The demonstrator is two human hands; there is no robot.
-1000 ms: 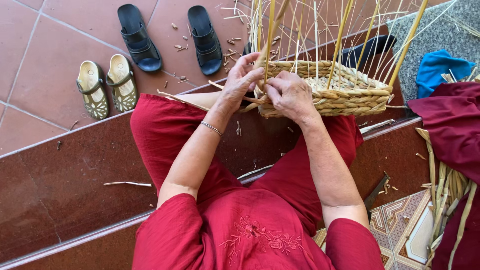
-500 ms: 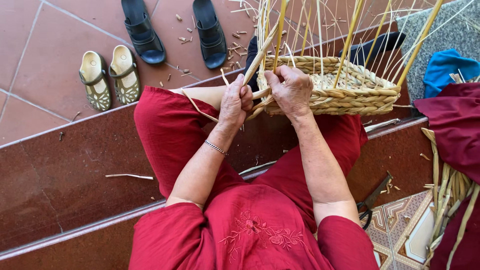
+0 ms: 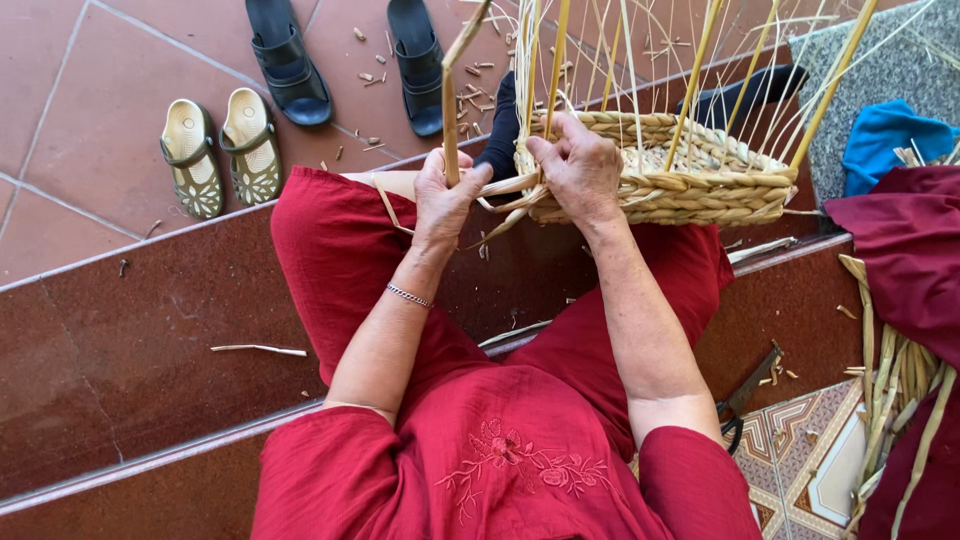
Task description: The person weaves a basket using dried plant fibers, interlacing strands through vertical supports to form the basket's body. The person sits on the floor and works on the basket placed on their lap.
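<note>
Gripping a reed stalk [image 3: 450,120], the left hand [image 3: 445,195] hides its base; right hand [image 3: 580,165] pinches the basket [image 3: 690,185] rim.

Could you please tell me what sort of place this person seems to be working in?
Probably the tiled front steps of a home, used for hand weaving. Dark red polished steps lead down to terracotta floor tiles where black sandals and cream slip-on shoes lie, and a half-woven straw basket rests on the lap.
</note>
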